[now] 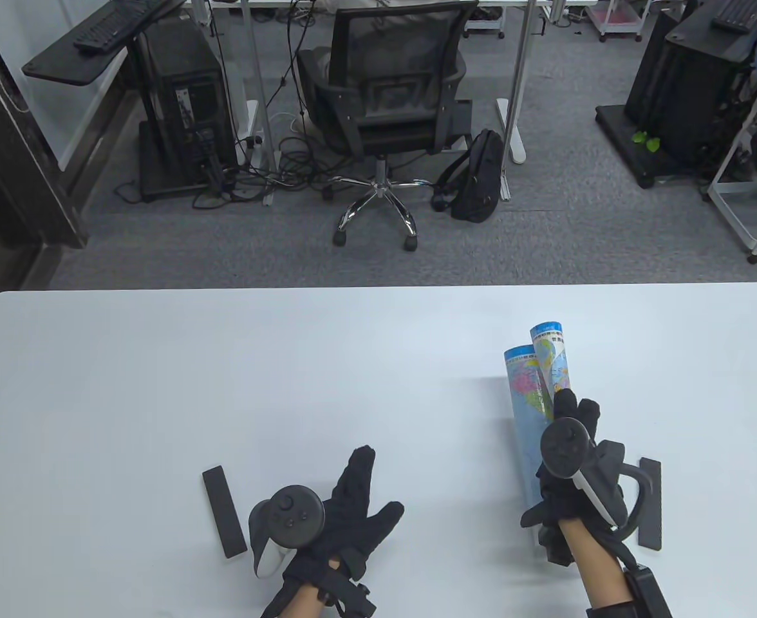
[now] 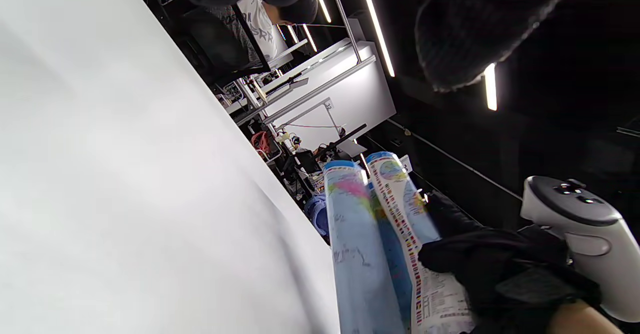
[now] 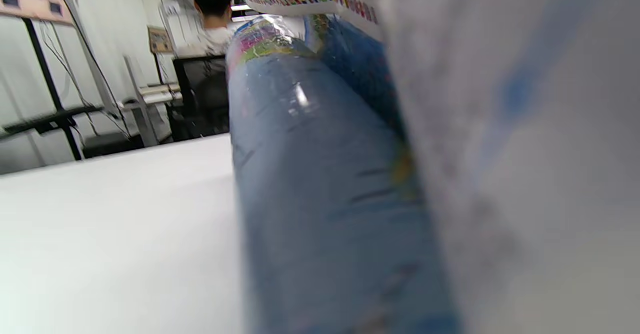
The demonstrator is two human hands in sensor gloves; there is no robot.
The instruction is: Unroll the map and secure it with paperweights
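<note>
White table [image 1: 159, 386], two black paperweights [image 1: 224, 512], rolled map [image 1: 533, 412]

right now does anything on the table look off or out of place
Nothing looks damaged or spilled. The map is curled in from both edges into two side-by-side rolls, gripped by the right hand. One black paperweight lies beside the open left hand, the other paperweight right of the right hand.

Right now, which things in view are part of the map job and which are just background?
Job: rolled map, gripped by right hand; left paperweight bar; right paperweight bar; left hand, fingers spread; white table.

Background: office chair; backpack; keyboard.
</note>
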